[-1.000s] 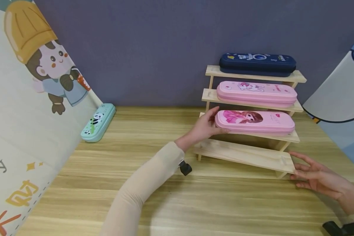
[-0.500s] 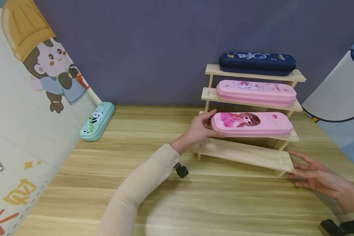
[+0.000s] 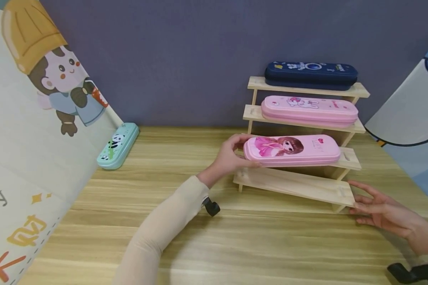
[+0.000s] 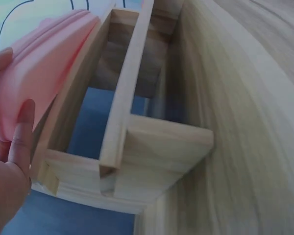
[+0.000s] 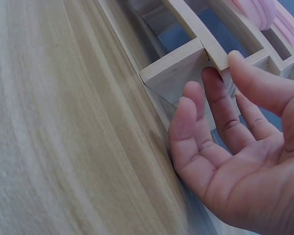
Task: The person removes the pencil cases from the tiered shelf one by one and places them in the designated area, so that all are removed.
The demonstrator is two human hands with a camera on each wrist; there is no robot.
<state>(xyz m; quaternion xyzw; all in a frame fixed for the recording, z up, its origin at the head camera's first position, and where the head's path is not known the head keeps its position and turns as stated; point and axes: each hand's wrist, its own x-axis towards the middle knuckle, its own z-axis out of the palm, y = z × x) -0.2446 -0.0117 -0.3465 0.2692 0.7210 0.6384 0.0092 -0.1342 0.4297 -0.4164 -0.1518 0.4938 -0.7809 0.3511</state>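
A pink pencil case (image 3: 292,150) with a long-haired doll on its lid is gripped at its left end by my left hand (image 3: 226,156), thumb in front and fingers behind. It overlaps the third step of a wooden stepped rack (image 3: 296,185) and is shifted left on it, baring that step's right end. In the left wrist view, the case (image 4: 44,63) is tilted beside the rack's edge. My right hand (image 3: 388,215) holds the right end of the rack's lowest step, thumb at the near corner; the right wrist view shows the fingers (image 5: 220,98) loosely bent against that end.
A navy pencil case (image 3: 311,75) lies on the top step. Below it, a pink rabbit pencil case (image 3: 309,111) lies on the second. A mint panda pencil case (image 3: 117,146) lies at the left on the wood-grain table (image 3: 157,190), by the printed cloth.
My left hand has drawn the doll pencil case leftward along the third step and a little forward. My right hand has stayed at the rack's end.
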